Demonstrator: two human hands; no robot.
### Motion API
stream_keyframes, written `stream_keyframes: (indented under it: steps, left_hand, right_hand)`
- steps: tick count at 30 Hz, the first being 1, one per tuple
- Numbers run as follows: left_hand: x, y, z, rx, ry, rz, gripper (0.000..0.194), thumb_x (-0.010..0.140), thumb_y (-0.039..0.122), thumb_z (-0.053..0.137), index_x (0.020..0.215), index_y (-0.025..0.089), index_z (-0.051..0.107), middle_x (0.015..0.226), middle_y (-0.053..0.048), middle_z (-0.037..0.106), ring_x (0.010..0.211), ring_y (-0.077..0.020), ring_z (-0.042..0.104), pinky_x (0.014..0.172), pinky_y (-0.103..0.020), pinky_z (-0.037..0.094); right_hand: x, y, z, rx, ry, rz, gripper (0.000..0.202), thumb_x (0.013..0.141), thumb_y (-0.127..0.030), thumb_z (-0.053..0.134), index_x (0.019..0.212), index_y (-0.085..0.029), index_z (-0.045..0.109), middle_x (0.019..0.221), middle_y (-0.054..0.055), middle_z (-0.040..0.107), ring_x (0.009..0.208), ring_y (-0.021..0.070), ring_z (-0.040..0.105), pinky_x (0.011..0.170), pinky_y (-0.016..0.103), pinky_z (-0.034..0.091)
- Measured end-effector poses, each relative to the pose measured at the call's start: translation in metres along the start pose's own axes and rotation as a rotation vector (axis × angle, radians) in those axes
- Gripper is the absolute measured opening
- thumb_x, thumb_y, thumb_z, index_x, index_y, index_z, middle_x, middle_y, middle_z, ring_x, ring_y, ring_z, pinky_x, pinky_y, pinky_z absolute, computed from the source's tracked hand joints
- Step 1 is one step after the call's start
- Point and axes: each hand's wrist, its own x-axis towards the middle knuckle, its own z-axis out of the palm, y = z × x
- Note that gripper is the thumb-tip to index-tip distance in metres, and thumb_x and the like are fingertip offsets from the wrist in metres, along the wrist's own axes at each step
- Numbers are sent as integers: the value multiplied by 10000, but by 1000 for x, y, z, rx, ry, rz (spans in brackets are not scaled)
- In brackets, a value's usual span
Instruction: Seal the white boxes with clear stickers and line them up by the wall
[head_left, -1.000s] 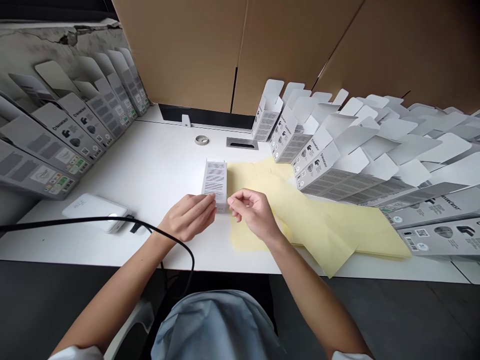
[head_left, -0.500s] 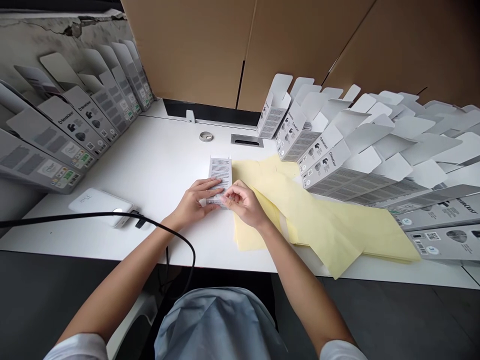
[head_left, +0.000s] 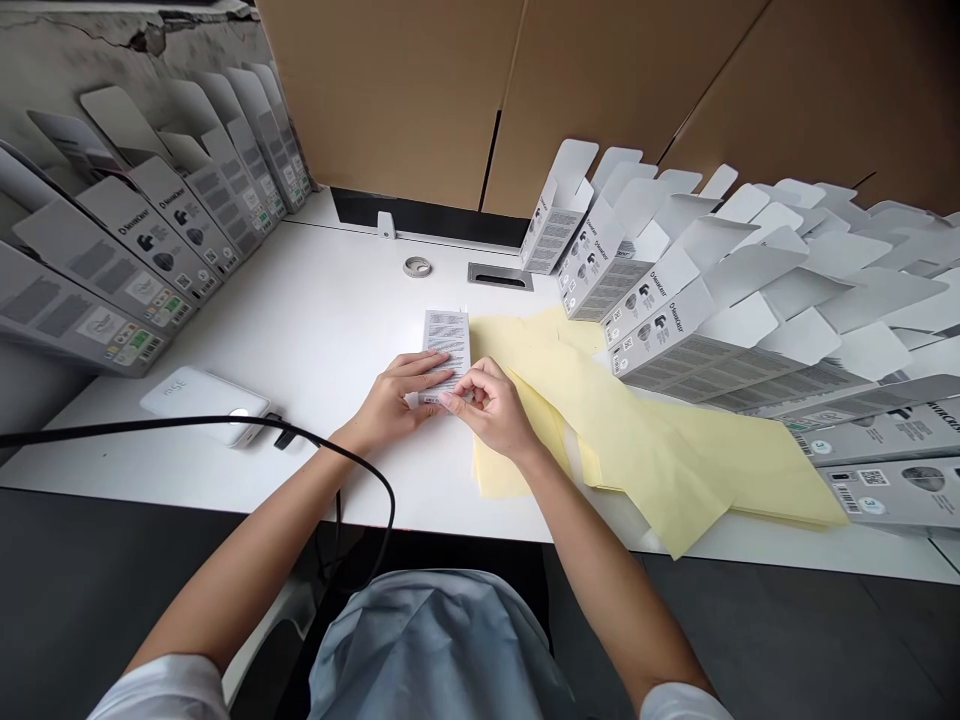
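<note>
A small grey-white printed carton (head_left: pixel 447 335) lies flat on the white table in front of me, lines of fine text on its upper face. My left hand (head_left: pixel 397 398) rests on it from the left, with fingers stretched out across the face and the thumb along the near end. At the near right corner is my right hand (head_left: pixel 486 402), thumb and forefinger pinched together, the other fingers curled. Whatever those fingertips pinch is too small to make out. Beneath my right wrist, yellow sheets (head_left: pixel 645 440) lie in an uneven stack.
Many open-flapped cartons (head_left: pixel 675 320) stand at the right, more cartons (head_left: pixel 176 225) at the left. A white power bank (head_left: pixel 202 400) lies left, with a black cable (head_left: pixel 300 428) crossing above my left forearm. Brown cardboard (head_left: pixel 390 100) walls the back. A round grommet (head_left: pixel 417 267) lies behind the carton.
The view has shifted slightly. Both hands keep nearly the same places on the carton; my right fingertips stay pinched at its near end.
</note>
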Motion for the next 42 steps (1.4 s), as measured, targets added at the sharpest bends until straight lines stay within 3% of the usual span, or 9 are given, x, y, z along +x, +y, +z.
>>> stream_keyframes:
  steps: [15,23,28,31,38,42]
  left_hand:
    - [1,3,-3,-10,-20,-22,401,856,389,716,1233,253,699,1342,-96,640,1295,-329,538,1057,-561,489]
    - [1,3,-3,13,-14,-2,393,862,392,709,1223,239,704,1338,-99,642,1287,-324,547,1051,-552,493]
    - [0,1,-3,19,-3,26,429,835,411,741,1226,240,701,1333,-104,645,1271,-322,559,1038,-543,505]
    - [0,-1,-3,31,-17,54,443,830,409,747,1238,245,694,1340,-108,639,1275,-328,555,1034,-546,505]
    - [1,-3,-4,45,-28,80,446,834,420,741,1246,258,689,1329,-110,646,1271,-325,559,1038,-550,503]
    - [1,-3,-2,65,-4,90,443,829,419,746,1235,247,695,1318,-111,654,1252,-325,573,1024,-547,515]
  right_hand:
    - [-5,3,13,-236,125,-118,229,857,-284,655,689,-217,514,795,0,452,592,110,432,559,277,412]
    - [-9,5,15,-497,181,-221,249,898,-327,606,708,-235,475,787,40,499,714,180,530,586,299,404]
    - [-8,9,10,-549,220,-197,348,881,-436,659,694,-244,438,762,41,499,709,195,505,590,309,377]
    - [-7,13,5,-516,195,-183,351,875,-464,669,724,-246,440,775,37,513,700,192,499,601,309,375]
    - [-7,17,-8,-448,9,-237,147,936,-318,575,827,-240,515,799,37,572,659,179,522,625,313,398]
    - [-7,17,-7,-498,23,-272,103,917,-334,580,904,-232,573,809,54,603,702,197,565,639,324,433]
